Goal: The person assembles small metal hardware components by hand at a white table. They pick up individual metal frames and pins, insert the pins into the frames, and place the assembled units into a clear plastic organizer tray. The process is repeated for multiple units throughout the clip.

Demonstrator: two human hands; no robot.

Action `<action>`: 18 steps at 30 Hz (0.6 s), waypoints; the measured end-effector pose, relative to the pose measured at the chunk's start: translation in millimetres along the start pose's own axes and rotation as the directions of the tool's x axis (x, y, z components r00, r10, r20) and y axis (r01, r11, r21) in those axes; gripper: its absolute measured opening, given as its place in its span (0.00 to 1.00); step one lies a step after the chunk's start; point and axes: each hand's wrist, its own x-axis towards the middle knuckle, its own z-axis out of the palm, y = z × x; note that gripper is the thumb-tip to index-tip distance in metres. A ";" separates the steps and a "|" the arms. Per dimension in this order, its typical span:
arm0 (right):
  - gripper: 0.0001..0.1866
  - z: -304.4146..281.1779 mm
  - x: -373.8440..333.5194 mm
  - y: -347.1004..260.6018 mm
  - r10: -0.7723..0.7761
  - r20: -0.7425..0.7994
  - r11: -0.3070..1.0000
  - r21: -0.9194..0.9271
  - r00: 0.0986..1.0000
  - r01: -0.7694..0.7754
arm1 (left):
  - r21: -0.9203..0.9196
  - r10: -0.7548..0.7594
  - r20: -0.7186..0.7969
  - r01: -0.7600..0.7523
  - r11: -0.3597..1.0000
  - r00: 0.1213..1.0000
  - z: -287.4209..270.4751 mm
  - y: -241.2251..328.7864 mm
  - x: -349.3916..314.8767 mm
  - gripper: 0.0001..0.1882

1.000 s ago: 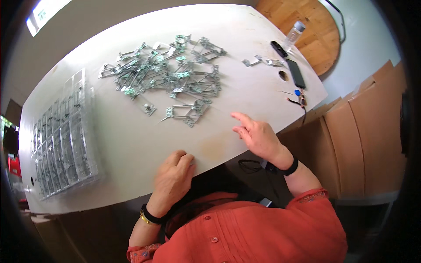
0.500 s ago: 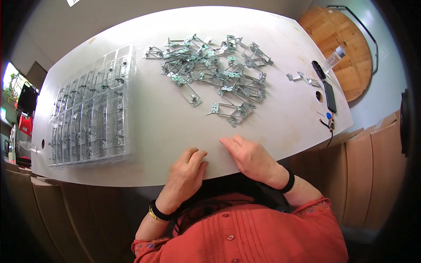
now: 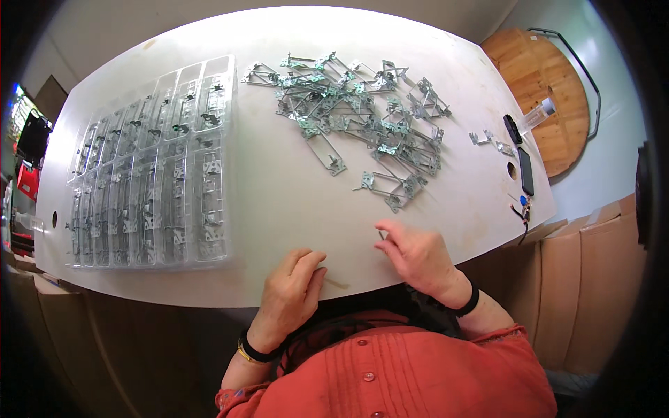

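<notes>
My right hand (image 3: 421,259) hovers over the table's front edge, thumb and fingers pinched on a small thin metal piece (image 3: 381,235); only its tip shows. To its left, my left hand (image 3: 289,289) is closed with curled fingers at the same edge. What that hand holds, if anything, is hidden. Beyond both lies a tangled pile of metal bracket-and-rod assemblies (image 3: 362,111). One assembly (image 3: 390,187) at the pile's near side is closest to my right hand. At the left stands a clear plastic compartment tray (image 3: 232,139) with metal parts in its several slots.
Two loose metal brackets (image 3: 481,138) lie at the right of the white table (image 3: 279,209). Beside them are a black phone (image 3: 526,171), a dark oblong object (image 3: 512,129) and a clear bottle (image 3: 536,115). Cardboard boxes (image 3: 606,279) stand at the right, below the table.
The view has shifted, so the tray and pile appear farther right. My right hand's fingertips have come together, and a thin metal piece now shows between them. My left hand stays curled.
</notes>
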 end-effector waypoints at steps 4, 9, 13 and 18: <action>0.15 -3.5 15.5 13.2 0.165 -0.143 0.986 0.043 0.976 -0.161 | -0.068 -0.074 0.012 0.075 0.995 0.997 -6.5 -6.3 -3.4 0.15; 0.12 -4.5 30.6 3.4 0.187 -0.203 0.982 0.001 0.961 -0.191 | -0.066 0.001 -0.017 -0.002 0.998 1.000 -4.4 -12.5 -3.7 0.14; 0.12 2.3 39.7 8.4 0.105 -0.228 0.987 -0.096 0.968 -0.130 | -0.092 0.005 -0.012 -0.006 0.996 1.000 -5.5 -13.2 -3.9 0.13; 0.09 11.7 56.3 12.5 0.096 -0.239 0.976 -0.168 0.966 -0.139 | -0.094 0.044 -0.020 -0.046 0.995 0.999 -7.3 -15.2 -1.6 0.12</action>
